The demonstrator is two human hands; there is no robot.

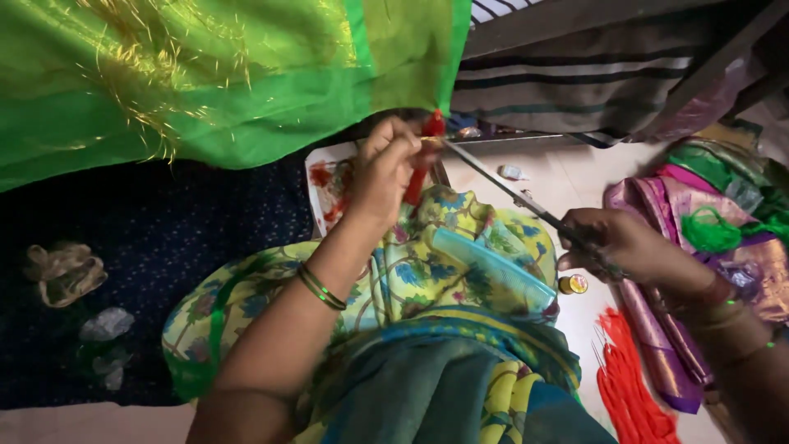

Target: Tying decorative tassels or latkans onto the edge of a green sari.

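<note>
In the head view, the left hand is raised to the corner of the green cloth, and its fingers are closed on a red tassel that hangs from this corner. The right hand is lower and to the right; its fingers are closed around the handles of scissors, and the long blades point up-left, with the tips just beside the tassel. A light blue comb lies on the lap, between the two hands. A small yellow bottle stands on the floor near the right hand. Red threads lie below it, and a green thread bundle rests on purple cloth at the right.
</note>
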